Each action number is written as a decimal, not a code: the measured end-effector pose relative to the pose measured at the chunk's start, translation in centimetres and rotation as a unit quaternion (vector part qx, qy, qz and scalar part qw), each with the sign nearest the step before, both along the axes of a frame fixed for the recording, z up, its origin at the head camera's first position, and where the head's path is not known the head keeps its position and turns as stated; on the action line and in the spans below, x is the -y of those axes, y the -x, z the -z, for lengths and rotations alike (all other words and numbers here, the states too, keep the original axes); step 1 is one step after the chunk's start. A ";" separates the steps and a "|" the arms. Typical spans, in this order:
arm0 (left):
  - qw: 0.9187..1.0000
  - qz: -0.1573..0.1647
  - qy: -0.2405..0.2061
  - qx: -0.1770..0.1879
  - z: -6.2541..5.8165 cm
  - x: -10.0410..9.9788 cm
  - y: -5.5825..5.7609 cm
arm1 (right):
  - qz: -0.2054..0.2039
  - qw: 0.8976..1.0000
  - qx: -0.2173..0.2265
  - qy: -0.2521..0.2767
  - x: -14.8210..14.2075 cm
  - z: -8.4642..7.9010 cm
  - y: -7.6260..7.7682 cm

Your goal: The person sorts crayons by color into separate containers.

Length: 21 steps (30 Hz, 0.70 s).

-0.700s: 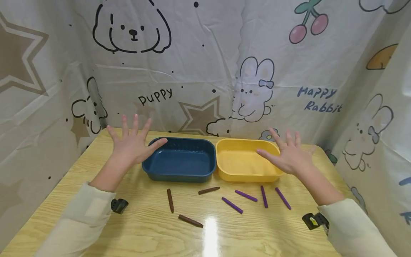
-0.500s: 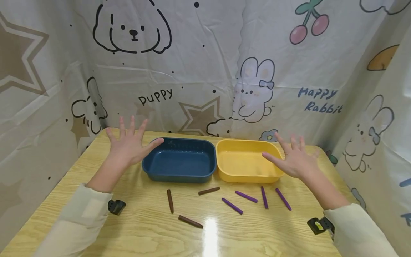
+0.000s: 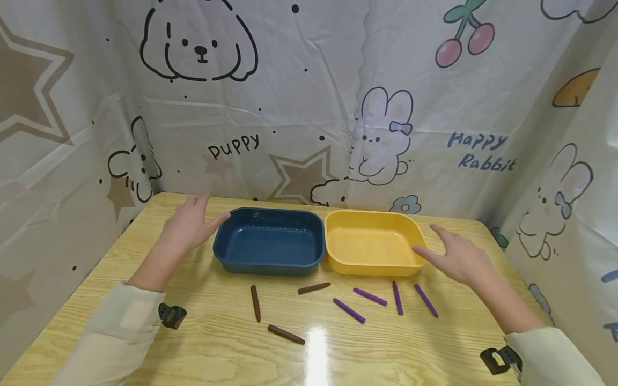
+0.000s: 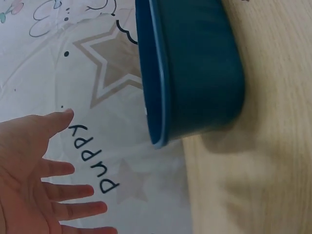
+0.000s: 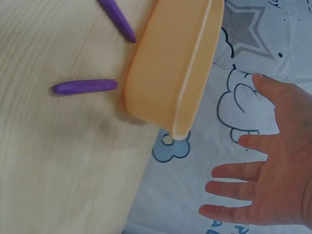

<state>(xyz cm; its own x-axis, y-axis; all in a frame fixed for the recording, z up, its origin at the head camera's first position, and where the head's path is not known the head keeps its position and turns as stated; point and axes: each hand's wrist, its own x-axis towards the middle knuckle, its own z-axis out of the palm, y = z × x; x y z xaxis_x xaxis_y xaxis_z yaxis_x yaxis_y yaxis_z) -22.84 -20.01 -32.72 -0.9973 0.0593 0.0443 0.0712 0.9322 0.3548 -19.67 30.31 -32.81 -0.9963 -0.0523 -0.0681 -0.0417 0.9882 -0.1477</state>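
Observation:
My left hand [image 3: 185, 225] hovers beside the left end of a dark blue tray [image 3: 270, 268], fingers spread and holding nothing. At the right end of a yellow tray [image 3: 376, 267], my right hand [image 3: 461, 257] is held in the air, its fingers also extended and holding nothing. In the left wrist view the blue tray [image 4: 204, 73] stands apart from the fingers. Several purple crayons [image 3: 349, 310] lie in front of the yellow tray, one of them a purple crayon [image 5: 85, 86] in the right wrist view. Three brown crayons, including a brown crayon [image 3: 286, 334], lie before the blue tray.
Both trays stand side by side near the back of the wooden table [image 3: 217, 354]. A printed cloth [image 3: 289, 96] hangs behind the table and along both sides. Black wrist cameras, such as the left camera [image 3: 172, 316], sit under the sleeves.
Both hands have lowered. My right hand has moved right, off the yellow tray, and my left hand slightly left, away from the blue tray. Crayons and trays stay where they were.

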 end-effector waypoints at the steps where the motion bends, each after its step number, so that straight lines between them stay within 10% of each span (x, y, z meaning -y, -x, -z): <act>1: 1.000 0.001 -0.008 0.000 0.2 0.1 0.1 | 0.001 1.000 0.004 0.002 -0.2 0.2 0.0; 21: 0.992 0.005 -0.126 0.014 4.2 0.8 0.8 | 0.008 0.996 0.089 0.004 -2.3 4.2 -1.5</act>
<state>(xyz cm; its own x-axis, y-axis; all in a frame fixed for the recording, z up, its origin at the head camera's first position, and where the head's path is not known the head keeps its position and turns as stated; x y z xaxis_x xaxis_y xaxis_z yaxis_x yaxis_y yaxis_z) -23.60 -20.85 -36.91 -0.9977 0.0603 0.0303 0.0667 0.8132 0.5781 -18.20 32.60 -37.01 -0.9694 -0.0381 -0.2427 0.0012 0.9871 -0.1599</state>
